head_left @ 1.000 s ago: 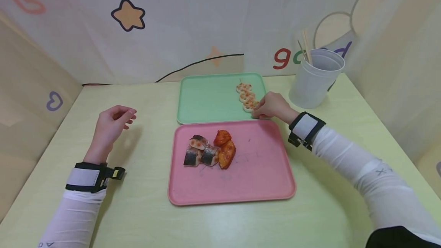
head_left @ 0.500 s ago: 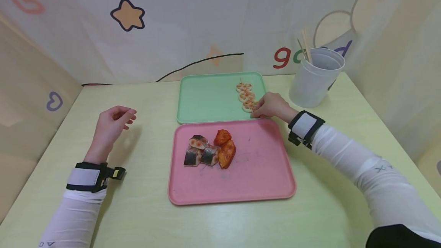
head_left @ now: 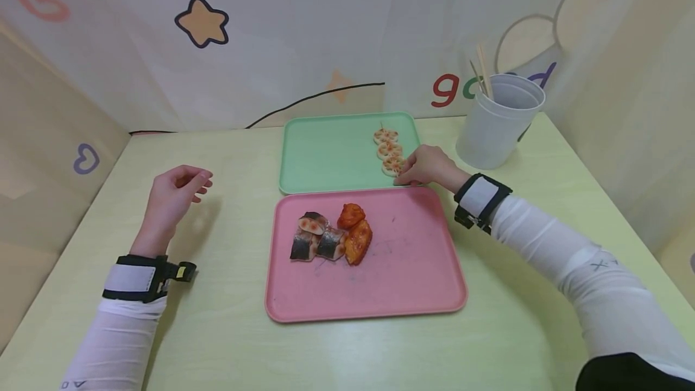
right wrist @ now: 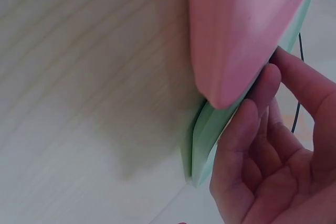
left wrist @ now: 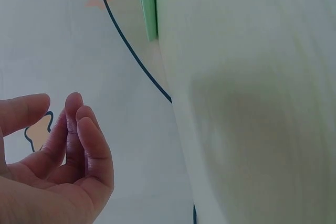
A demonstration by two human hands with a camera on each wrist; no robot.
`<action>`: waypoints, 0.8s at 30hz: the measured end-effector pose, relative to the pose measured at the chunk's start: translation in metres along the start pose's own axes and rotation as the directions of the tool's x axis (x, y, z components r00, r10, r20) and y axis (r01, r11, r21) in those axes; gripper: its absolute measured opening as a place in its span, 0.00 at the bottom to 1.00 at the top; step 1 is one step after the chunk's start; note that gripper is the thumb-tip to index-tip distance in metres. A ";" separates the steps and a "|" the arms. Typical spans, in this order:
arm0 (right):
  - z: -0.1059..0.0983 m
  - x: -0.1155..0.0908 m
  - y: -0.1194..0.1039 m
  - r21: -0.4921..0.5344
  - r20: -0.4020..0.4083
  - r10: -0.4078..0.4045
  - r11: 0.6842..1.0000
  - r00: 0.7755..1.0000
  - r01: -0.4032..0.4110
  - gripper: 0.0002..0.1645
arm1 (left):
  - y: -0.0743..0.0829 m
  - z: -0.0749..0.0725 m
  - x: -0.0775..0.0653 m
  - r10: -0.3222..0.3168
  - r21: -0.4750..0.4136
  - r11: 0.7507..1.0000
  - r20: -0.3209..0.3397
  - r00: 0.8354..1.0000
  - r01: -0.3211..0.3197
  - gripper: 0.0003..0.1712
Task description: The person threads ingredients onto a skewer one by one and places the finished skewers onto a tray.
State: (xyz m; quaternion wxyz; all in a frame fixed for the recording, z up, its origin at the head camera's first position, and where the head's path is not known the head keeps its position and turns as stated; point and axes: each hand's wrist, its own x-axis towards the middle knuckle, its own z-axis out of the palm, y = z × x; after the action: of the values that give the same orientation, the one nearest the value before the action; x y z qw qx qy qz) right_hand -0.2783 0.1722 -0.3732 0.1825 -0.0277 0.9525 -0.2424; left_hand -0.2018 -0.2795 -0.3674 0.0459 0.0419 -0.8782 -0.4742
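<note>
A skewer of several lotus root slices (head_left: pixel 390 150) lies along the right side of the green tray (head_left: pixel 326 152). My right hand (head_left: pixel 432 166) pinches its near end, fingertips low over the tray's front right corner; the stick there is hidden by the fingers. In the right wrist view, curled fingers (right wrist: pixel 239 135) overlap the green tray's edge, beside the pink tray's corner. My left hand (head_left: pixel 172 193) hovers over the table at the left, loosely curled and holding nothing. The left wrist view also has thumb and fingers (left wrist: pixel 94 140) apart with nothing between them.
Nearer me, a pink tray (head_left: pixel 404 282) adjoins the green one. It bears several grilled fish pieces (head_left: pixel 330 242) and two glazed brown-orange meat pieces (head_left: pixel 359 242). A white bucket (head_left: pixel 491 131) with thin sticks (head_left: pixel 485 74) stands at the back right, before the printed curtain.
Almost nothing differs. The right hand stays at the near end of the lotus root skewer, and the left hand keeps its place apart from a very slight shift.
</note>
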 end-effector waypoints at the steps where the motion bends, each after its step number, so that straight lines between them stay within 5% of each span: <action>1: 0.000 0.000 0.000 0.000 0.001 -0.002 1.000 1.000 0.002 0.17 | 0.000 0.000 0.000 0.001 -0.001 1.000 0.000 1.000 -0.001 0.27; 12: -0.006 -0.007 -0.002 0.005 0.014 -0.021 1.000 1.000 0.021 0.19 | 0.001 0.005 0.003 0.009 0.024 1.000 -0.031 0.999 -0.008 0.26; 16: -0.021 -0.019 0.002 0.055 -0.132 -0.045 0.997 0.990 0.052 0.18 | 0.009 0.022 0.011 0.069 0.099 0.993 -0.047 0.996 -0.064 0.24; 19: -0.035 -0.030 0.005 0.107 -0.371 -0.067 0.988 0.926 0.114 0.18 | 0.018 0.036 0.020 0.139 0.151 0.979 -0.006 0.990 -0.137 0.23; 24: -0.055 -0.044 0.009 0.091 -0.691 -0.080 0.976 0.718 0.196 0.21 | 0.031 0.056 0.031 0.184 0.184 0.964 0.076 0.980 -0.195 0.24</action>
State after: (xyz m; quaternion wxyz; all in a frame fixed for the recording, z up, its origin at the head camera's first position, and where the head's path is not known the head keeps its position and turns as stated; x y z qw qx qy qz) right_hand -0.2566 0.2111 -0.3180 -0.1979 0.0068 0.9255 -0.3228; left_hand -0.2402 -0.2193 -0.3706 0.0613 -0.0518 -0.9204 -0.3826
